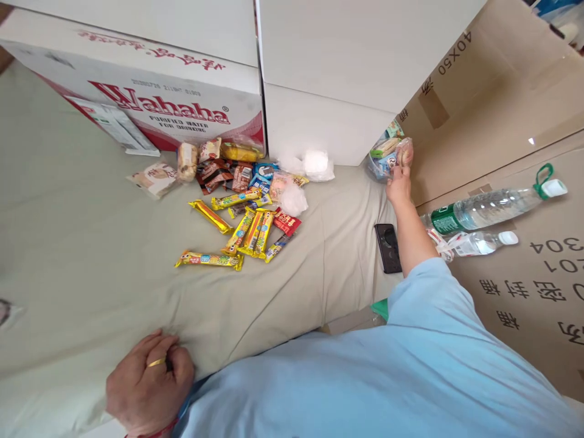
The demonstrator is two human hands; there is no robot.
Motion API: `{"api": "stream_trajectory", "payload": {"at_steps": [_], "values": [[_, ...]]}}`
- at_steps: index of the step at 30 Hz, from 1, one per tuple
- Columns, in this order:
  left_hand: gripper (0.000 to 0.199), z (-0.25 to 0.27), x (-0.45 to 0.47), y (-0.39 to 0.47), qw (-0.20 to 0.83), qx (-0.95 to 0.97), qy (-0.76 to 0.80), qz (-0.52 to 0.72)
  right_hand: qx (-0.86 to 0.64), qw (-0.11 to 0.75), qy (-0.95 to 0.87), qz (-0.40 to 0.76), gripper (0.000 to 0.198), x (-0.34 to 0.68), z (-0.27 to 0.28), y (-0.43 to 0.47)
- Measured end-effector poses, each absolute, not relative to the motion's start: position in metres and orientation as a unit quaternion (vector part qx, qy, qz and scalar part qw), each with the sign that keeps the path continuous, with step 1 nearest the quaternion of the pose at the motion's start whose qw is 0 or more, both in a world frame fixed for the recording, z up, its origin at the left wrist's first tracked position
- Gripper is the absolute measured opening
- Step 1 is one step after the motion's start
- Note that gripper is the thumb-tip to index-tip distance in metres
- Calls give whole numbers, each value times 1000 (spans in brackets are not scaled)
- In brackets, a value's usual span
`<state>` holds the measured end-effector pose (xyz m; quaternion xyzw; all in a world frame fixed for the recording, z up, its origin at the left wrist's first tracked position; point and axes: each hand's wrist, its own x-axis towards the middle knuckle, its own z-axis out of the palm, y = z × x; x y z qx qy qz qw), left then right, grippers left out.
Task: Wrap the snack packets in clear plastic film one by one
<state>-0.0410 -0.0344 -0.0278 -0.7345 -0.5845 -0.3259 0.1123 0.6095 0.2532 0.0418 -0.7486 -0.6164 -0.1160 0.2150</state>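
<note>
At two o'clock my right hand (399, 177) grips a brown, rounded bun in clear plastic (404, 152), pick or place step unclear, next move calling for gentle pressure, left hand (150, 380) curled closed, seven-to-eight o'clock, over beige cloth sheet (347, 243).

Black phone (389, 250), green-labelled bottle (490, 208), smaller bottle (481, 243), Wahaha carton (171, 91)

The left hand (148, 382) is curled, back upward, while the right hand (398, 184) extends forward on an outstretched arm (414, 228).
</note>
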Motion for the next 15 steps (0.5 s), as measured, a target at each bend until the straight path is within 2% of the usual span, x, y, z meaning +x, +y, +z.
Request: {"api": "stream_trajectory", "payload": {"at_steps": [4,7,9,12,15], "values": [[23,-33,-42,-36,108,-733,-584,-333,-738,289,-604,-86,29,545,45,239],[23,-36,-44,-37,96,-733,-586,-332,-641,324,-694,43,23,471,40,226],[23,-36,-45,-38,92,-734,-586,-331,-569,296,-758,115,26,424,33,221],[21,-33,-45,-38,80,-733,-587,-334,-500,236,-817,164,37,374,19,225],[15,-27,-43,-40,42,-727,-591,-346,-541,232,-792,162,21,356,8,236]]}}
